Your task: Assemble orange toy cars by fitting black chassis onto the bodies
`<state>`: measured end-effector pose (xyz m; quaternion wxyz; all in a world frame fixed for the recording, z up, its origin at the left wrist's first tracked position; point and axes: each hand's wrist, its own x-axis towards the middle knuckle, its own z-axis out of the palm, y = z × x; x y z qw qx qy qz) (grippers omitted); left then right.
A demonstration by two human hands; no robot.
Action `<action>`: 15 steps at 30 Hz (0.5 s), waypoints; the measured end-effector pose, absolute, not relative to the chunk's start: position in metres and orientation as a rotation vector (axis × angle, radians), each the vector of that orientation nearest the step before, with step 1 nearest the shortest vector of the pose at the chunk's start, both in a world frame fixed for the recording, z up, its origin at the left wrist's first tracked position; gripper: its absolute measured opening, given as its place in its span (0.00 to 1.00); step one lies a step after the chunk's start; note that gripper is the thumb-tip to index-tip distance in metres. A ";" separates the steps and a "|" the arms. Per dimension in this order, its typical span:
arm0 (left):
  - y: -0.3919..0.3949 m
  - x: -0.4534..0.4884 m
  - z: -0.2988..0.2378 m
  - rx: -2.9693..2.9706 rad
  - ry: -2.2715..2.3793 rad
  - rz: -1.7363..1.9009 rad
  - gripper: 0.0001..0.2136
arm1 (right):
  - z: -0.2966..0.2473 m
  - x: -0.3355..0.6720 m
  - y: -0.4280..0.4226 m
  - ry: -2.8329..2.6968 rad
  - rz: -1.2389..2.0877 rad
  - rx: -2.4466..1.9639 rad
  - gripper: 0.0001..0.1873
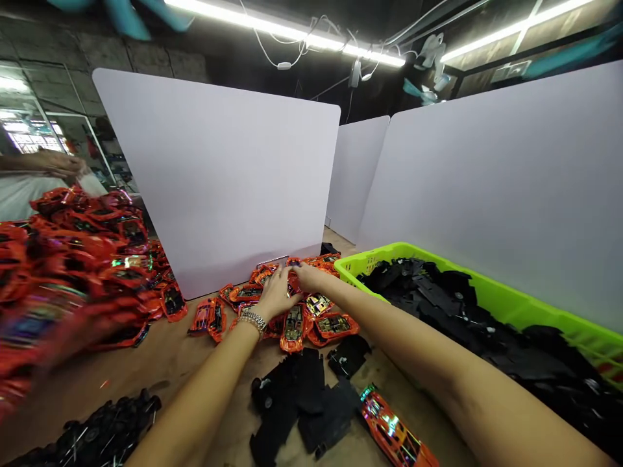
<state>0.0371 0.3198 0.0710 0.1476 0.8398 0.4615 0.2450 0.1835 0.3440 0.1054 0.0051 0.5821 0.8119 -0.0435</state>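
Reaching over orange toy car shells (293, 327), left hand (275, 295) and right hand (311, 277) nearly touch, grip unclear; a snag could shove shells into black plastic parts (302, 395).

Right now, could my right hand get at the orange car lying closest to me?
Probably yes. The right hand is stretched far forward, but the orange car lies beside the right forearm on the bare tabletop, and nothing appears to stand between them. The hand would need to draw back.

We see glossy orange plastic toy car shells (395, 433) with shiny metallic decals, matt black plastic chassis pieces (300, 401), a smooth bright green plastic crate (389, 257), smooth white partition panels (219, 181) and a matt wooden tabletop (170, 370).
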 end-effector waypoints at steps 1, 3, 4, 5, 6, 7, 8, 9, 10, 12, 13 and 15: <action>0.317 0.036 0.070 2.408 1.340 0.702 0.35 | 0.108 0.182 0.342 2.545 -0.146 1.819 0.17; 0.311 0.031 0.069 2.393 1.368 0.711 0.33 | 0.113 0.178 0.337 2.525 -0.151 1.826 0.17; 0.306 0.027 0.069 2.386 1.386 0.721 0.33 | 0.116 0.174 0.334 2.530 -0.139 1.848 0.17; 0.300 0.022 0.068 2.381 1.408 0.733 0.33 | 0.118 0.169 0.330 2.553 -0.124 1.866 0.18; 0.292 0.015 0.067 2.374 1.432 0.744 0.33 | 0.119 0.162 0.326 2.595 -0.114 1.870 0.19; 0.282 0.006 0.066 2.371 1.463 0.766 0.32 | 0.119 0.152 0.322 2.655 -0.119 1.851 0.21; 0.271 -0.006 0.065 2.374 1.503 0.802 0.31 | 0.118 0.141 0.317 2.725 -0.142 1.806 0.22; 0.259 -0.021 0.064 2.380 1.554 0.851 0.28 | 0.115 0.127 0.312 2.796 -0.186 1.738 0.23; 0.246 -0.039 0.063 2.398 1.626 0.936 0.26 | 0.110 0.112 0.307 2.861 -0.243 1.653 0.23; 0.220 -0.083 0.063 2.407 1.848 1.075 0.21 | 0.098 0.079 0.299 2.951 -0.372 1.469 0.27; 0.210 -0.108 0.064 2.366 2.024 1.086 0.21 | 0.092 0.062 0.297 2.979 -0.464 1.391 0.33; 0.194 -0.162 0.068 2.106 2.463 1.059 0.23 | 0.080 0.027 0.296 3.010 -0.708 1.294 0.51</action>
